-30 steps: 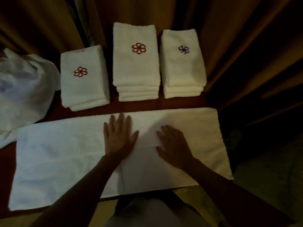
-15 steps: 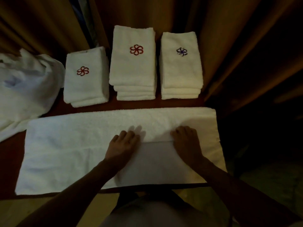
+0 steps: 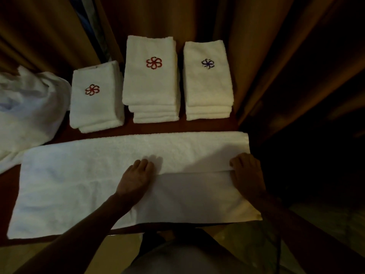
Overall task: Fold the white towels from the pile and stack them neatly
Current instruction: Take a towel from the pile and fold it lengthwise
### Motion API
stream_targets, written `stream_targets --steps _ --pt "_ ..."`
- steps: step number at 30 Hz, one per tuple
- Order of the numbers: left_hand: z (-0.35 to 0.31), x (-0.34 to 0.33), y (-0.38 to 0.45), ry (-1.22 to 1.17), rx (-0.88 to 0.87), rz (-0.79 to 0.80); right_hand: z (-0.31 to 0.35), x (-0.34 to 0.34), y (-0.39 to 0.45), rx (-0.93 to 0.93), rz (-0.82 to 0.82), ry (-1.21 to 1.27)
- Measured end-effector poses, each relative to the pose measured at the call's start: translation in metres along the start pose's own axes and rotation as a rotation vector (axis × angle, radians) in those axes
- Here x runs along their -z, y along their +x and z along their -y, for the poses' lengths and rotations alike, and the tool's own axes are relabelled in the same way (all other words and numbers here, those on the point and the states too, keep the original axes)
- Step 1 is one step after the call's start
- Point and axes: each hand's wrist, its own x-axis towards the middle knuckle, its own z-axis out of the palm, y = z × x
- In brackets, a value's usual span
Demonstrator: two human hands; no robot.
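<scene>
Two hands rest on one long white terry towel (image 3: 83,186) spread across the near edge of the dark red table (image 3: 7,180), its long axis running left to right. The right hand (image 3: 246,173) sits at the towel's right end, fingers curled over a raised fold edge; whether it pinches the cloth cannot be told. The left hand (image 3: 136,178) lies near the towel's middle, fingers bent onto that same edge. Most unfolded length lies to the left of both hands, so the left hand is nearer it. Beyond stand three stacks of folded white towels (image 3: 150,84); the crumpled white pile (image 3: 25,111) lies at far left.
</scene>
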Motion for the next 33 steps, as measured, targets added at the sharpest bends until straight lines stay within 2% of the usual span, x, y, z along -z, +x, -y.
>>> stream_targets --steps 5,9,14,18,21,25,28,30,33 --pt "0.005 -0.004 0.0 0.014 -0.033 -0.043 -0.014 0.003 -0.008 -0.166 -0.023 0.088" --pt "0.007 -0.007 0.0 0.018 -0.023 -0.033 -0.018 0.0 -0.016 -0.072 -0.101 0.149" --pt "0.004 -0.003 0.0 0.004 -0.035 -0.031 -0.015 -0.001 -0.019 -0.132 -0.084 0.191" --pt "0.009 -0.001 0.003 0.01 -0.055 0.063 -0.017 -0.007 -0.019 -0.156 -0.048 0.188" --pt "0.016 0.01 0.006 -0.035 -0.031 0.14 -0.021 -0.004 -0.02 -0.046 -0.066 0.208" --pt "-0.03 0.009 0.039 -0.112 0.067 0.047 -0.026 0.005 -0.02 -0.019 -0.022 0.217" --pt "-0.087 -0.007 0.075 -0.109 0.144 0.151 -0.016 0.017 0.008 -0.136 -0.031 0.068" --pt "-0.107 -0.022 0.085 -0.088 0.182 0.222 0.0 0.017 0.034 -0.198 -0.062 0.09" --pt "-0.108 -0.032 0.08 -0.094 0.213 0.224 0.013 0.001 0.057 -0.152 0.109 0.115"
